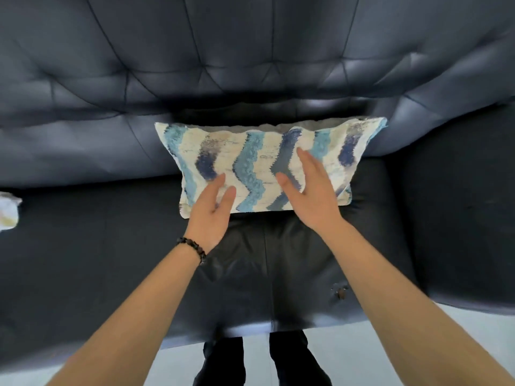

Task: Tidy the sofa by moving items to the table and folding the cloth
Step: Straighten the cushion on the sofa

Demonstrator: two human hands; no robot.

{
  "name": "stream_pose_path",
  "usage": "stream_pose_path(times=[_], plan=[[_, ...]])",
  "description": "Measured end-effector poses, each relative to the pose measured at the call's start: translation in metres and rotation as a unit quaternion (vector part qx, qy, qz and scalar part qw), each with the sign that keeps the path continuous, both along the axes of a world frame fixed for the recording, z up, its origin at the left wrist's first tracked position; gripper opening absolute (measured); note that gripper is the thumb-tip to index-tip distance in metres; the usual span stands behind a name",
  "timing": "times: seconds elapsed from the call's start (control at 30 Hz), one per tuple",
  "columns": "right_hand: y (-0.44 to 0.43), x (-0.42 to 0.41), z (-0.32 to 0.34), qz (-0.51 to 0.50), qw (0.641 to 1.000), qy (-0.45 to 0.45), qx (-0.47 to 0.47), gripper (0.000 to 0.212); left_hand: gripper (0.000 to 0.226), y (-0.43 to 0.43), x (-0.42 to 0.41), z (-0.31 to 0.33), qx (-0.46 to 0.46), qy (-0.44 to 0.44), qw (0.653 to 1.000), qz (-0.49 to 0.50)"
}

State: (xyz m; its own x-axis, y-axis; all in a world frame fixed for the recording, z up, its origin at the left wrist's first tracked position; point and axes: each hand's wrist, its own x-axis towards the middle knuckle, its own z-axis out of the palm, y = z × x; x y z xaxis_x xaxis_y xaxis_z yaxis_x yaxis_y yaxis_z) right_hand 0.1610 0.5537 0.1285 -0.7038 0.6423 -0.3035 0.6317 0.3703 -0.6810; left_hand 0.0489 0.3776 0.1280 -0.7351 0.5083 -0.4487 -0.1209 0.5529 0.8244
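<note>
Left hand (211, 218), right hand (312, 190): grips spread flat, empty, over blue-cream zigzag cushion (259, 160) on dark leather sofa (111, 246).

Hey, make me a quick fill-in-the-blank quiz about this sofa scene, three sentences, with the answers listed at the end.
1. The blue and cream zigzag-patterned cushion leans against the backrest of the dark ____ sofa.
2. The black beaded bracelet sits on the wrist of the ____ hand.
3. The right hand lies open, its fingers spread over the ____.

Missing words: leather; left; cushion
</note>
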Motion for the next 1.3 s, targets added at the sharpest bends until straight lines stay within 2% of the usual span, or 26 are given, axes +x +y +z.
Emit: stream_pose_path(times=[0.13, 0.27, 0.4, 0.6, 0.77, 1.0, 1.13, 1.3], plan=[[-0.051, 0.045, 0.117, 0.03, 0.998, 0.024, -0.044, 0.061, 0.044, -0.046, 0.048, 0.128, 0.007, 0.051, 0.999, 0.007], [-0.098, 0.105, 0.225, 0.0, 0.988, 0.094, -0.125, 0.054, 0.04, -0.106, 0.099, 0.246, 0.019, 0.106, 0.993, 0.051], [-0.146, 0.172, 0.282, -0.032, 0.975, 0.149, -0.16, 0.051, 0.041, -0.175, 0.175, 0.319, 0.029, 0.14, 0.978, 0.15], [-0.211, 0.208, 0.301, 0.029, 0.967, 0.169, -0.19, 0.051, 0.046, -0.273, 0.253, 0.338, -0.004, 0.132, 0.96, 0.247], [-0.298, 0.189, 0.325, 0.111, 0.955, 0.207, -0.182, 0.054, 0.051, -0.38, 0.267, 0.364, -0.009, 0.214, 0.93, 0.299], [-0.484, 0.173, 0.355, 0.248, 0.928, 0.245, -0.136, 0.049, 0.049, -0.577, 0.313, 0.38, 0.024, 0.268, 0.868, 0.418], [-0.6, 0.166, 0.361, 0.377, 0.895, 0.21, -0.113, 0.048, 0.051, -0.679, 0.348, 0.376, 0.044, 0.261, 0.816, 0.514], [-0.728, 0.142, 0.368, 0.483, 0.846, 0.198, -0.106, 0.048, 0.048, -0.781, 0.373, 0.377, 0.047, 0.252, 0.756, 0.602]])
